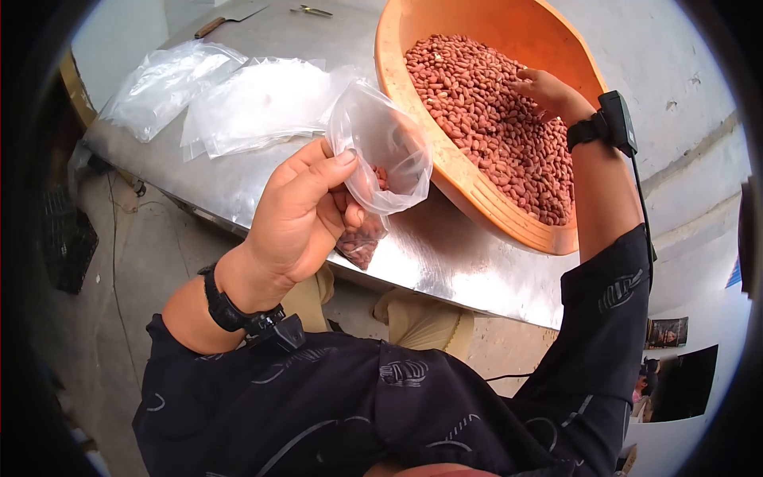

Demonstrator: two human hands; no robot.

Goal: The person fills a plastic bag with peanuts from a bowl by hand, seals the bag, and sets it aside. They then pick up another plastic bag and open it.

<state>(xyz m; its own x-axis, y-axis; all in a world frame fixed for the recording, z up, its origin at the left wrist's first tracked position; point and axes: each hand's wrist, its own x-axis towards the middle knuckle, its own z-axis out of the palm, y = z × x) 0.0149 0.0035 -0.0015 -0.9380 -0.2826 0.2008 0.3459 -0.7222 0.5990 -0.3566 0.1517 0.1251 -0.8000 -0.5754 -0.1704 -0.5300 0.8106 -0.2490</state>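
Note:
My left hand pinches the rim of a clear plastic bag between thumb and fingers. The bag's mouth gapes upward, and some red-skinned peanuts lie in its lower part. In the orange basin a large heap of red-skinned peanuts leans toward the near side. My right hand rests at the heap's right side, touching the peanuts, its visible fingers stretched out and apart. Part of that hand's underside is hidden from view.
Stacks of flat clear plastic bags lie on the metal table to the left. Behind them are a knife with a wooden handle and a small metal tool. A dark crate stands on the floor at left.

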